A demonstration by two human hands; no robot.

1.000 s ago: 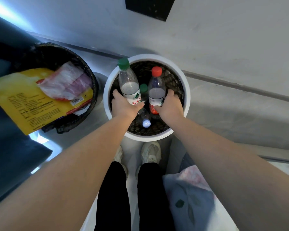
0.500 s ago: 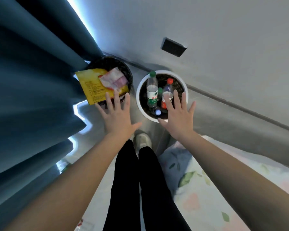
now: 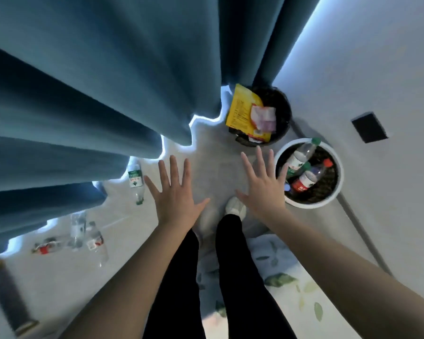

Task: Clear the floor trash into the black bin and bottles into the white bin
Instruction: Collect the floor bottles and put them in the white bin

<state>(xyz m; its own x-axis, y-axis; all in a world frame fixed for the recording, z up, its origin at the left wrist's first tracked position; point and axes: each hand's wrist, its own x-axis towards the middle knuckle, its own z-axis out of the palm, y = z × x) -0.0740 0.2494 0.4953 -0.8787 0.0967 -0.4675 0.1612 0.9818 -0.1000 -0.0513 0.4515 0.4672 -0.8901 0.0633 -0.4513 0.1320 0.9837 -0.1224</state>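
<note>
My left hand (image 3: 175, 196) and my right hand (image 3: 262, 187) are both spread flat and empty above the floor. The white bin (image 3: 338, 189) stands to the right with several bottles inside, among them a green-capped bottle (image 3: 301, 154) and a red-capped bottle (image 3: 311, 178). Behind it, the black bin (image 3: 285, 111) holds a yellow package (image 3: 241, 113) and a pink wrapper (image 3: 263, 117). On the floor at the left lie a green-label bottle (image 3: 135, 179) and further clear bottles (image 3: 93, 238), one with a red cap (image 3: 44, 248).
Blue curtains (image 3: 96, 81) hang over the upper left, down to the floor. A dark cylinder (image 3: 8, 292) lies at the lower left. A floral cloth (image 3: 279, 277) is beside my legs. A wall with a dark panel (image 3: 368, 128) is on the right.
My hands let go of the two bottles in the white bin and pulled back, fingers spread. The view swung left, so the bins shifted right and floor bottles came into sight.
</note>
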